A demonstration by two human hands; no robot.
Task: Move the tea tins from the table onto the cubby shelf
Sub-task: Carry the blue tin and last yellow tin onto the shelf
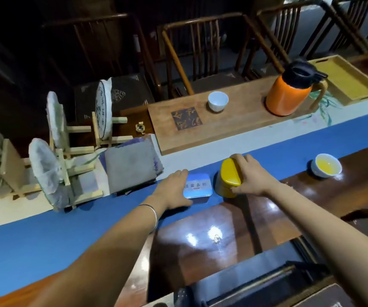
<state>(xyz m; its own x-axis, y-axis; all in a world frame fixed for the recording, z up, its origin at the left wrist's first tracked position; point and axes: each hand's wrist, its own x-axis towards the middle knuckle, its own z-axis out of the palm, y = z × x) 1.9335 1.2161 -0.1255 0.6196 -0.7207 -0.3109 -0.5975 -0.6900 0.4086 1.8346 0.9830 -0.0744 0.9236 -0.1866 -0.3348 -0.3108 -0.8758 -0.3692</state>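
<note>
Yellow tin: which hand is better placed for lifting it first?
Right. The right hand already grips the yellow tin around its side, while the left hand holds the blue tin.

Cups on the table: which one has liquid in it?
The cup on the right, near the table edge, holds yellow liquid. The white cup on the wooden tray looks empty.

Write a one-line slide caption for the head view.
Left hand grips the flat blue tin, right hand the yellow tin, both on the blue runner.
</note>
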